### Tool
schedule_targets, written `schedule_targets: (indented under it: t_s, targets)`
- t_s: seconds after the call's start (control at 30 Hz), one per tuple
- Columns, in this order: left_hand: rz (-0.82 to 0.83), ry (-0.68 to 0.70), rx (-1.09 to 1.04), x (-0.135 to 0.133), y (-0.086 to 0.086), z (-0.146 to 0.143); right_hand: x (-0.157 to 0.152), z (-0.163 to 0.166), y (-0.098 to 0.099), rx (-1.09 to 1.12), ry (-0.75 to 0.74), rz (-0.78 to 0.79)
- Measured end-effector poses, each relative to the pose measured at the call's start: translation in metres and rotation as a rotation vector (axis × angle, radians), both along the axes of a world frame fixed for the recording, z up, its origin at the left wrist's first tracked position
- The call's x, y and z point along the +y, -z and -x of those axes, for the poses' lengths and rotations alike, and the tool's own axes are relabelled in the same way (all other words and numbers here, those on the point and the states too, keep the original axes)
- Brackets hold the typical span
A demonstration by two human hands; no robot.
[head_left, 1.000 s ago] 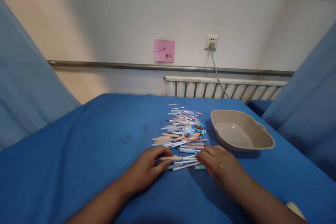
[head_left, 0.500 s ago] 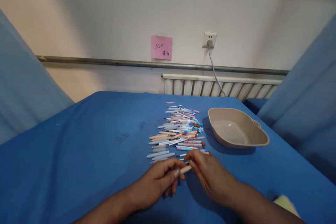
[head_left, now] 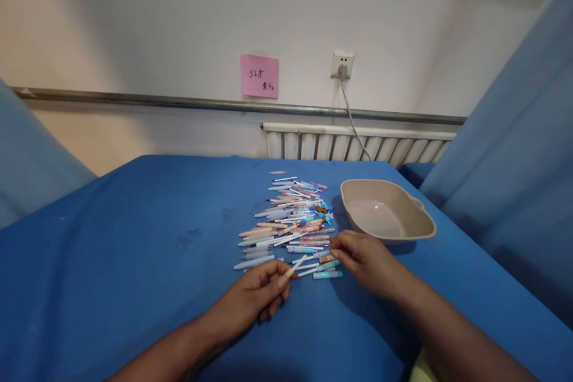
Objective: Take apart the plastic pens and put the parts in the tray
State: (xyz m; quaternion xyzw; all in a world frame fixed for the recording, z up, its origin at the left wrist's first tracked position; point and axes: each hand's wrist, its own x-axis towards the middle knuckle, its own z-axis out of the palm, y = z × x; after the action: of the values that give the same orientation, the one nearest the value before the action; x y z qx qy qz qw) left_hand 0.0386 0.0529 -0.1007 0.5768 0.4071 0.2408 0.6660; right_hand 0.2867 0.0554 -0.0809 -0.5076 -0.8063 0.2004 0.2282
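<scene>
My left hand (head_left: pixel 257 295) is closed round a peach pen barrel (head_left: pixel 290 273), and a white refill (head_left: pixel 301 262) slants up out of its end. To the right, my right hand (head_left: pixel 369 262) has thumb and fingers pinched together at the right edge of the pile of pen parts (head_left: pixel 286 239). Whatever sits between those fingertips is too small to make out. The pile mixes peach, grey and pale blue barrels, white refills and clear printed tubes. A teal-ended tube (head_left: pixel 327 275) lies just below the right fingertips.
A beige plastic basin (head_left: pixel 380 209) stands right of the pile on the blue cloth (head_left: pixel 147 262). Behind the table are a metal rail (head_left: pixel 179 102), a radiator (head_left: pixel 308 143) and a plugged-in cord (head_left: pixel 353 119). Blue curtains (head_left: pixel 505 119) hang at both sides.
My hands have come apart from the shared pen barrel. The right moved up and right to the pile's edge; the left keeps the barrel, now with the white refill showing.
</scene>
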Motion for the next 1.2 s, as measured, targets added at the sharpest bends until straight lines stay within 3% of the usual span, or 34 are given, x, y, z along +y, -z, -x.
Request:
schedule_targets:
  t_s: [0.23, 0.43, 0.57, 0.7, 0.9, 1.03, 1.2]
  targets:
    - [-0.011, -0.059, 0.01, 0.005, -0.001, 0.002, -0.005, 0.005, 0.006, -0.312, -0.094, 0.061]
    - [-0.024, -0.075, 0.006, 0.006, 0.001, 0.005, -0.01, 0.01, 0.004, -0.406, -0.131, 0.068]
    - [-0.034, -0.071, -0.003, 0.008, 0.004, 0.007, -0.006, -0.008, 0.001, -0.255, -0.106, 0.112]
    - [-0.04, -0.077, 0.017, 0.008, 0.005, 0.006, 0.002, -0.021, -0.001, 0.092, 0.006, 0.232]
    - [-0.047, -0.041, 0.082, 0.0, 0.0, 0.002, 0.002, -0.002, 0.002, 0.551, 0.035, 0.29]
    - [-0.056, -0.025, 0.105, -0.002, -0.001, 0.002, -0.002, 0.008, 0.005, 0.616, 0.01, 0.307]
    - [-0.066, -0.013, 0.117, -0.002, -0.001, 0.003, -0.004, 0.009, 0.007, 0.547, 0.008, 0.289]
